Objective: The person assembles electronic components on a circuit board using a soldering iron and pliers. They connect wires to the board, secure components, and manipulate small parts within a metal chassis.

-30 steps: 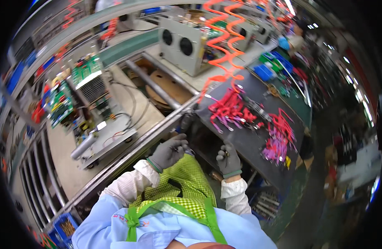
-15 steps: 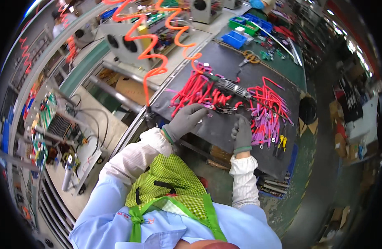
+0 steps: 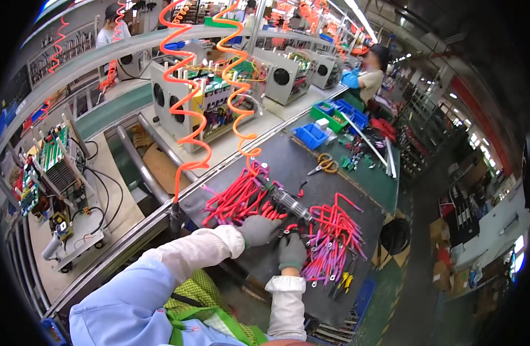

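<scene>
My left hand (image 3: pixel 260 230), in a grey glove, is at the near edge of a pile of red cables (image 3: pixel 236 199) with ring terminals. Its fingers are curled in, and whatever they hold is hidden. Close to its right, my grey-gloved right hand (image 3: pixel 292 252) has its fingers closed at the end of a short bent red cable (image 3: pixel 290 228). Beyond both hands a black and silver power screwdriver (image 3: pixel 291 203) lies on the dark mat (image 3: pixel 265 262), between the piles. A second pile of red and purple cables (image 3: pixel 334 236) spreads just right of my right hand.
Scissors (image 3: pixel 327 163), a blue bin (image 3: pixel 311 136) and a green bin (image 3: pixel 329 115) are farther back. Yellow-handled pliers (image 3: pixel 345 282) lie by the right pile. Orange coiled hoses (image 3: pixel 187 109) hang at left, before open metal equipment cases (image 3: pixel 213 98). A co-worker (image 3: pixel 371 72) stands at the far end.
The view has tilted up, showing more of the workshop. My hands have reached forward; the right has come to the short red cable, the left to the left pile's edge.
</scene>
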`<state>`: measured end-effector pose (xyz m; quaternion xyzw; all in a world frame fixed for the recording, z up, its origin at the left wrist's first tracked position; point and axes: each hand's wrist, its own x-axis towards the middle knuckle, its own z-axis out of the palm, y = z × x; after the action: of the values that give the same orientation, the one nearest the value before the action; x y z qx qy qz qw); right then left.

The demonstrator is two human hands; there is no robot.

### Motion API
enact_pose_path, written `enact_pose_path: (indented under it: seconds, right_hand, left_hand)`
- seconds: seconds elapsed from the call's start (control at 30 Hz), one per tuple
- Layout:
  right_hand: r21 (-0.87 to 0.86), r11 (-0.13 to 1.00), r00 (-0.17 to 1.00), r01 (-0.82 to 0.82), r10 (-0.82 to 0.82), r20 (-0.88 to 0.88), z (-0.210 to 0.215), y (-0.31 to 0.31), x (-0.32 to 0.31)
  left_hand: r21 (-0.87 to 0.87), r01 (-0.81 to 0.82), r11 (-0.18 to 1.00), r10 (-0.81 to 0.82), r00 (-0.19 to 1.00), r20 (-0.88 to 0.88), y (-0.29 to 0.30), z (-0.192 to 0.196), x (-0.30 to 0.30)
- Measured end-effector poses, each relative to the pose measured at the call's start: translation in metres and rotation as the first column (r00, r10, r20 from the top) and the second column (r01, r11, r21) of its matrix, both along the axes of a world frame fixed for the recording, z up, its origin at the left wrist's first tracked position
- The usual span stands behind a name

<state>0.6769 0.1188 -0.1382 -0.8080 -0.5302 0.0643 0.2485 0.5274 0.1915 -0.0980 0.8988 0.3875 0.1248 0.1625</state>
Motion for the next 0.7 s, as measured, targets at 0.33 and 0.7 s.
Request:
enact_pose_path:
  seconds: [0.33,0.7]
  right_hand:
    - [0.404,0.906,0.929,-0.128,0.252,-0.27,0.065,-0.068,0.0]
    - [0.351,0.582,0.616,-0.734,0.788,-0.02,0.072,-0.092,-0.082]
  left_hand:
    - [-0.166,0.067,0.984,0.061,0.745,0.665,-0.002,0.004,-0.022]
    - [-0.82,0.451,0.352,0.399,0.72,0.567,-0.091,0.056,-0.138]
